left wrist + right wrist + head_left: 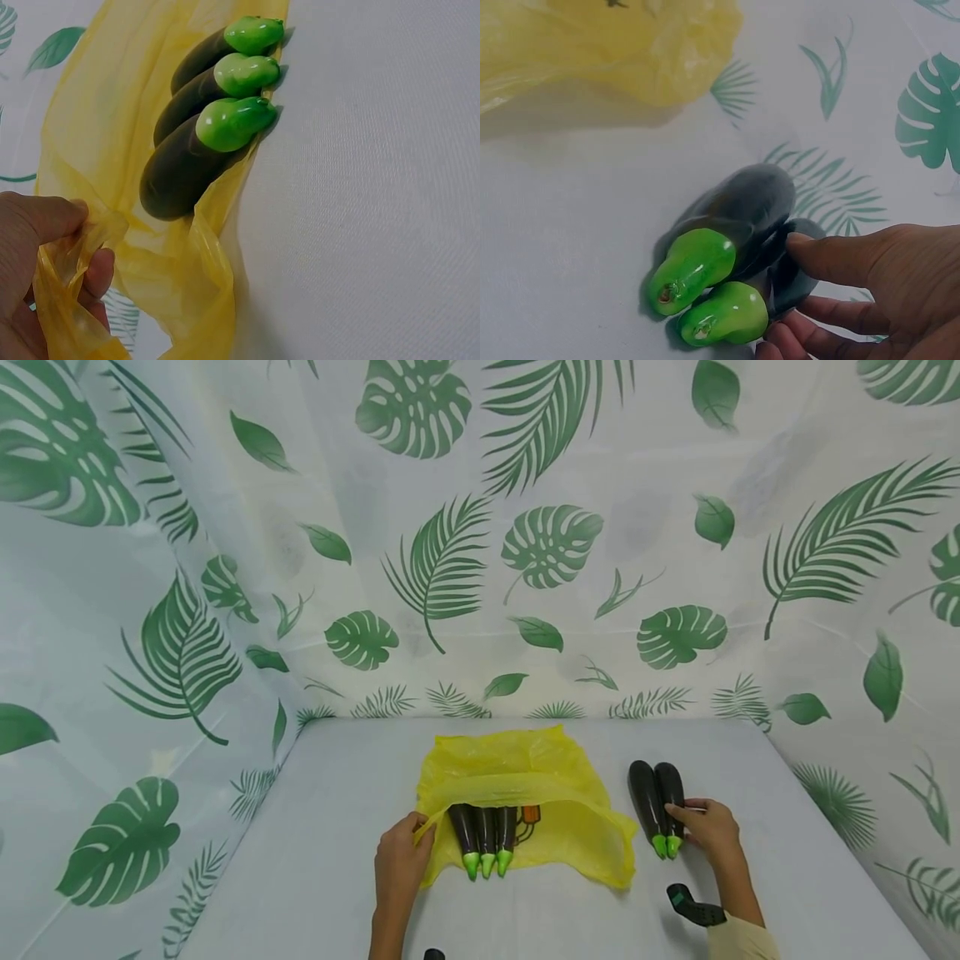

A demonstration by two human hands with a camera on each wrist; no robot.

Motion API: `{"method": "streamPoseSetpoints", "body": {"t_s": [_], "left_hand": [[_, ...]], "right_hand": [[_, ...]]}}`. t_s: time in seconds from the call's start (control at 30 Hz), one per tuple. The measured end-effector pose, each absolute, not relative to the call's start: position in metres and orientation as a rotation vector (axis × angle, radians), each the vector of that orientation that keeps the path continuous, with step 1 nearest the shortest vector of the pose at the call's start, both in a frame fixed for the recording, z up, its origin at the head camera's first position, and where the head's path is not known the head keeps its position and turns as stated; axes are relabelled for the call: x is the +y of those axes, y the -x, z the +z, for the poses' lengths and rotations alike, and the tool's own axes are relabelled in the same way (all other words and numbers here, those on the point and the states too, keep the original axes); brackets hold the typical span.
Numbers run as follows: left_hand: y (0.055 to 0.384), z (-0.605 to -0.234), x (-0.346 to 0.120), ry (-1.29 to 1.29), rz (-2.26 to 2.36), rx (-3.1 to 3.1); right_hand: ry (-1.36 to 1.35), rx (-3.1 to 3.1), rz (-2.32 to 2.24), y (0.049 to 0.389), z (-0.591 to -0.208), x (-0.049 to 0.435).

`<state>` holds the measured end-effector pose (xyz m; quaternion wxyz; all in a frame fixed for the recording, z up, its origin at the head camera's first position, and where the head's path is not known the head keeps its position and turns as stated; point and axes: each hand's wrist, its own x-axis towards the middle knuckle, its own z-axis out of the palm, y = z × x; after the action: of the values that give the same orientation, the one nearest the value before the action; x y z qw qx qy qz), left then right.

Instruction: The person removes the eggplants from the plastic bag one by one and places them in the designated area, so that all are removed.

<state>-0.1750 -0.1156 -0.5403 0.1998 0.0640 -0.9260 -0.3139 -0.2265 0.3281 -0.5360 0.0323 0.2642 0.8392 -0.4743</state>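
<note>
A yellow plastic bag [510, 756] lies with its mouth toward me. Its left edge is pinched between the thumb and fingers of my left hand [401, 864]. Three dark toy-like eggplants [176, 176] with bright green stem ends lie side by side in the bag's mouth, stems outward. To the right of the bag are two more eggplants, lying together. My right hand [712, 831] grips the right eggplant [670, 785], thumb on top and fingers along its outer side. The left eggplant [746, 199] touches it. The bag's inner end is hidden under its upper layer.
An orange printed mark [531, 814] with dark lines shows inside the bag beside the eggplants. The white table [315, 860] meets leaf-patterned curtains [540, 635] at the back and sides. A black device [693, 906] is on my right wrist.
</note>
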Motion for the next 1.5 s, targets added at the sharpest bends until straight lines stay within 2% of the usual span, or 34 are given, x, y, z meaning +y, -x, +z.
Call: {"method": "streamPoseSetpoints", "body": {"t_s": [1.5], "left_hand": [[0.1744,-0.5386,-0.1155,-0.215,-0.907,-2.621]], "right_hand": [[-0.788,2.587,-1.487,0.2241,-0.5397,0.3287]]}}
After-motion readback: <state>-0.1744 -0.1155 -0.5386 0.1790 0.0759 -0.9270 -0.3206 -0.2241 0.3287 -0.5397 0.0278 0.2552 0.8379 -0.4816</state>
